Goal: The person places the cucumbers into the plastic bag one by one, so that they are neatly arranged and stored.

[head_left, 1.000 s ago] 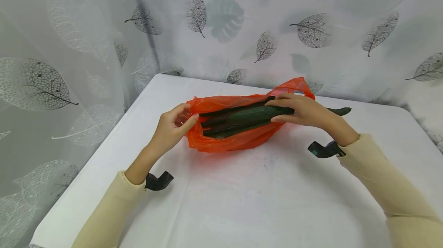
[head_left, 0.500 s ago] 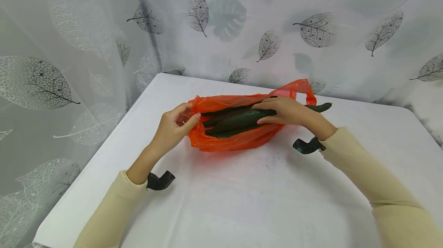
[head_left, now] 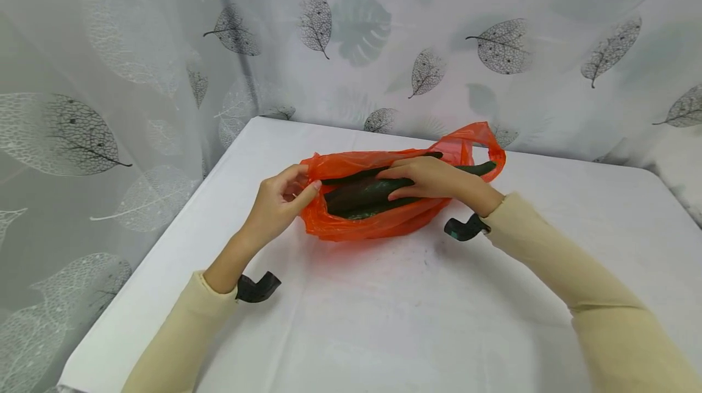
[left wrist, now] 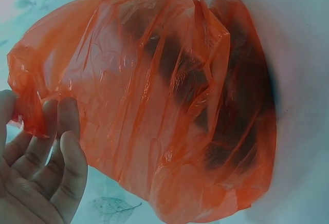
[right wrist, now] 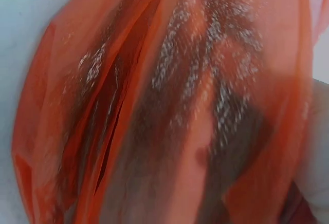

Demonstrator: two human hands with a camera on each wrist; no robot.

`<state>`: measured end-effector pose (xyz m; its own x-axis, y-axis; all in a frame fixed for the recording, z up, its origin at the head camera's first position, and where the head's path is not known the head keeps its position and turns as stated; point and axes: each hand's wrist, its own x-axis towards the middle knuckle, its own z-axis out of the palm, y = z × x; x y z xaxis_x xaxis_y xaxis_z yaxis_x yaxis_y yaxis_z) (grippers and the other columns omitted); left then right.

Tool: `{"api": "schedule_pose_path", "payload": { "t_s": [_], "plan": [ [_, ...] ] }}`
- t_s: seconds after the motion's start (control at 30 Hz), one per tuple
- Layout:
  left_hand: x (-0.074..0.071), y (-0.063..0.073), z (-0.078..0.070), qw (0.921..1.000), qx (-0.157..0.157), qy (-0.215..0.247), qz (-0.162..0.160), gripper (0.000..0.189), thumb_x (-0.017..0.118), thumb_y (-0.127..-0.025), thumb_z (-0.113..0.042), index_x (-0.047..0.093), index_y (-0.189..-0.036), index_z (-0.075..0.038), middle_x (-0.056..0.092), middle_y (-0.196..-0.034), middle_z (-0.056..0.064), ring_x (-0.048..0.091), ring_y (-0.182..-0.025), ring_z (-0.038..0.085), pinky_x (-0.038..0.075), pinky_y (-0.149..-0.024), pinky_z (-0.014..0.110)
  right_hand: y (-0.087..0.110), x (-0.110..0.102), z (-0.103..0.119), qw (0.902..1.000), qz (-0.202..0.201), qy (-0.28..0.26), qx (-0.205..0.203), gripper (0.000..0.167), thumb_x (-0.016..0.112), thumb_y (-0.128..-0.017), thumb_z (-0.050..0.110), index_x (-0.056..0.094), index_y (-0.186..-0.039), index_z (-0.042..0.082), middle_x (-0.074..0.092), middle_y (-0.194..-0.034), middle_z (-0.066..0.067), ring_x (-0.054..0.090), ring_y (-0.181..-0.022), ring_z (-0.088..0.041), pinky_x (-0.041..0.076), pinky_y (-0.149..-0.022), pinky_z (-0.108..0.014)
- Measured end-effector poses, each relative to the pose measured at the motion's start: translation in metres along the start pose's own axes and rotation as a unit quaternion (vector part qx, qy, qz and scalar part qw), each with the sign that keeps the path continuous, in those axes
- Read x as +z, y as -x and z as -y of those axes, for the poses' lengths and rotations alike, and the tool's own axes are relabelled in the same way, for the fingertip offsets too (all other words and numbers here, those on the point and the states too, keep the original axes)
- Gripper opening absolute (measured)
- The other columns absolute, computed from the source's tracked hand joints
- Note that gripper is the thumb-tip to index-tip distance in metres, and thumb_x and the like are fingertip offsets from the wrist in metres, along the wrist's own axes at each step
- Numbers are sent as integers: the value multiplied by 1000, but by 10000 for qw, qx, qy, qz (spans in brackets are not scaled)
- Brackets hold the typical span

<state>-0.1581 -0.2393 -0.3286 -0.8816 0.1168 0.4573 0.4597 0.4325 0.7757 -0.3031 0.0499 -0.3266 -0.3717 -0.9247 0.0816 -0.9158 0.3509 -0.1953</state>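
A thin orange-red plastic bag (head_left: 395,227) lies on its side on the white table, its opening turned upward, with several long dark green cucumbers (head_left: 356,194) inside. My left hand (head_left: 276,204) pinches the bag's left rim between thumb and fingers; in the left wrist view those fingers (left wrist: 72,167) hold a gathered fold of the plastic. Over the opening, my right hand (head_left: 428,177) grips one cucumber from above. That cucumber's thin end (head_left: 482,168) sticks out to the right of the hand, by the bag's handle loop (head_left: 496,152). The right wrist view is filled by bag plastic (right wrist: 200,106).
The white table (head_left: 356,332) stretches in front of and around the bag. Behind and to the left hangs a pale curtain (head_left: 362,88) printed with leaves. Black camera mounts (head_left: 258,287) sit on the wrists.
My right hand has slid leftward with the cucumber, moving it deeper into the bag, so less of its end sticks out on the right. The left hand keeps its hold on the rim.
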Motion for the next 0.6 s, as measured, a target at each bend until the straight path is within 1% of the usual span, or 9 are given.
{"api": "schedule_pose_path", "payload": {
  "t_s": [0.1, 0.2, 0.3, 0.43, 0.6],
  "plan": [
    [0, 0, 0, 10000, 5, -11, 24, 21, 65, -92, -8, 64, -112, 0, 67, -86, 11, 61, -66, 17, 52, -60, 23, -6, 2, 0, 9999, 43, 0, -144, 50, 72, -89, 33, 61, -132, 11, 64, -124, -8, 61, -112, -24, 50, -96, -42],
    [-1, 0, 0, 10000, 34, -35, 27, 21, 65, -92, -9, 64, -112, 0, 67, -87, 11, 61, -67, 18, 52, -61, 23, -12, 4, -1, 9998, 81, -55, -177, 48, 70, -90, 31, 61, -132, 10, 63, -126, -8, 60, -115, -25, 48, -98, -43],
    [-1, 0, 1, 9999, 93, -75, 10, 20, 65, -93, -9, 64, -111, 0, 67, -86, 10, 61, -67, 17, 52, -60, 23, -17, 4, -3, 9998, 125, -87, -125, 48, 69, -91, 31, 60, -133, 10, 62, -128, -8, 59, -116, -26, 47, -99, -43],
    [-1, -1, 1, 9999, 136, -46, 24, 18, 64, -93, -9, 64, -108, 0, 68, -85, 9, 61, -65, 16, 51, -59, 23, -22, 3, -7, 9998, 164, -93, -19, 48, 70, -90, 29, 60, -133, 10, 64, -126, -8, 61, -112, -26, 49, -96, -43],
    [-2, 0, 1, 10000, 94, -5, 25, 18, 63, -94, -10, 64, -107, 2, 68, -83, 9, 61, -65, 16, 51, -59, 23, -29, 3, -13, 9994, 257, -221, 55, 45, 71, -90, 24, 60, -132, 9, 65, -125, -8, 64, -108, -23, 50, -94, -43]
  ]
}}
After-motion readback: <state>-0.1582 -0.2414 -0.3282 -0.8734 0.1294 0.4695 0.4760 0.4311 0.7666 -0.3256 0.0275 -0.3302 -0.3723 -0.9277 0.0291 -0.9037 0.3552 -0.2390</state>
